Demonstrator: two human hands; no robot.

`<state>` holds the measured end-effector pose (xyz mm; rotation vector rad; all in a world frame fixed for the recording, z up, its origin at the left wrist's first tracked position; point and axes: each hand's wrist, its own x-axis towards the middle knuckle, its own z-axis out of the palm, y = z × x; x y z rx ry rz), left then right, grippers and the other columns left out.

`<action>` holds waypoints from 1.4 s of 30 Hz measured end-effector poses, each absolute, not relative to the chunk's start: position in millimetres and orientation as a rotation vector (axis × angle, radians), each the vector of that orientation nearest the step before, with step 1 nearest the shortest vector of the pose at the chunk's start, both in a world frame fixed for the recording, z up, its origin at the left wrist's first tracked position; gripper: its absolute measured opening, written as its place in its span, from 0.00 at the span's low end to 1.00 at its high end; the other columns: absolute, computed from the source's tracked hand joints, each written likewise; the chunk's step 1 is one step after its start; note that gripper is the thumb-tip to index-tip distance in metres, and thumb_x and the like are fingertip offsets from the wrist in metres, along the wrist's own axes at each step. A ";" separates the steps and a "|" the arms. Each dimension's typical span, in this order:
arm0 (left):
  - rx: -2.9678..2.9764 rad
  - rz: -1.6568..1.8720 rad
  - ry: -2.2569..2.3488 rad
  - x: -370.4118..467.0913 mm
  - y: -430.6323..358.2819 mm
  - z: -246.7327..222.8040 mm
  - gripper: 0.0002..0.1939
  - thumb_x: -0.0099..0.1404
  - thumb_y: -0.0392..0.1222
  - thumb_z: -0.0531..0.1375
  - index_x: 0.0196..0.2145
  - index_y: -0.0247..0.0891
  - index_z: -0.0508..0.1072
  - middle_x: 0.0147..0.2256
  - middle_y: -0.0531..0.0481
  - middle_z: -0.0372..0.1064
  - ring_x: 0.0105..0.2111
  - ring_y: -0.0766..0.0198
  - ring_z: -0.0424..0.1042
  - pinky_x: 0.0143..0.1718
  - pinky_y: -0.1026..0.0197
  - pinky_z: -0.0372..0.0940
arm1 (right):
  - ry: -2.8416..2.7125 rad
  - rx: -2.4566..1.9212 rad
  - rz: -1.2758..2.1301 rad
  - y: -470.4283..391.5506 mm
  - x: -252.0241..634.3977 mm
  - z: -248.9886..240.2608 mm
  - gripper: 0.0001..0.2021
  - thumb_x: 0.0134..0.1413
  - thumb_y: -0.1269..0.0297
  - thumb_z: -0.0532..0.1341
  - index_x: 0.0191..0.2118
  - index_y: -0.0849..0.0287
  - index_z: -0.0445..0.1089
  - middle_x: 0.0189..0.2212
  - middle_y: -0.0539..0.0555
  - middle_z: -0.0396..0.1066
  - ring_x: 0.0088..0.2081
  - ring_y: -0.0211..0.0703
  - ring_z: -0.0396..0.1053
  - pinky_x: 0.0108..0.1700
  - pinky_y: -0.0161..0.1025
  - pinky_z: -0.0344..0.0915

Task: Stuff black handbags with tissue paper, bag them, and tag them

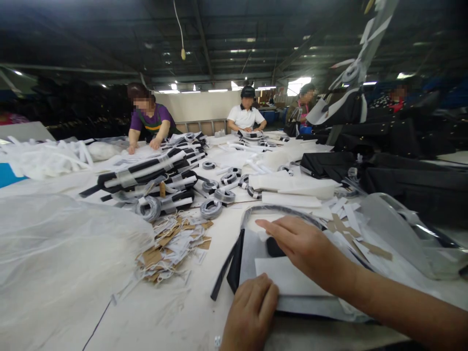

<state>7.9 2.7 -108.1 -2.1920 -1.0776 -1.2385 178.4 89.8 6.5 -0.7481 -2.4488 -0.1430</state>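
Note:
A flat, grey-looking plastic bag (pixel 249 251) with black trim and grey piping along its far edge lies in front of me. On it is a white sheet (pixel 281 277), with a dark patch (pixel 275 247) just beyond. My left hand (pixel 250 314) is closed at the bag's near left corner, its fingers curled over the edge and fingertips hidden. Above the bag's far part, my right hand (pixel 303 243) reaches in from the right, fingers stretched to the left. A small white piece (pixel 262 236) shows beneath its fingertips. The right thumb is hidden.
Left of the bag lies a heap of tags (pixel 173 248) with strings. Beyond are grey coils (pixel 211 209) and stacked black-and-white bundles (pixel 146 170). Plastic sheeting (pixel 66 253) covers the left side; a clear plastic piece (pixel 405 234) lies right. Co-workers (pixel 155 119) are across the table.

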 end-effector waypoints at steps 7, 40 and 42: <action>-2.160 -1.244 -1.131 9.9 -2.5 -111.6 0.16 0.76 0.32 0.48 0.44 0.35 0.76 0.41 0.52 0.79 0.48 0.65 0.75 0.65 0.57 0.55 | -2.487 -0.631 -0.131 42.9 183.3 -17.9 0.18 0.71 0.71 0.47 0.60 0.67 0.65 0.40 0.60 0.76 0.40 0.47 0.73 0.44 0.44 0.74; -2.295 -1.196 -1.153 1.0 -14.4 -117.0 0.13 0.74 0.36 0.54 0.52 0.36 0.74 0.52 0.49 0.75 0.58 0.57 0.68 0.56 0.53 0.66 | -2.366 -0.595 -0.074 -10.0 189.2 -49.0 0.16 0.70 0.74 0.49 0.52 0.68 0.72 0.39 0.59 0.80 0.41 0.44 0.78 0.46 0.41 0.76; -2.286 -1.182 -1.132 0.8 -13.9 -118.3 0.14 0.75 0.35 0.53 0.52 0.35 0.74 0.53 0.48 0.75 0.58 0.57 0.67 0.58 0.52 0.65 | -2.394 -0.559 -0.020 -8.7 193.8 -47.0 0.16 0.70 0.74 0.48 0.52 0.66 0.72 0.39 0.58 0.80 0.41 0.42 0.78 0.47 0.38 0.75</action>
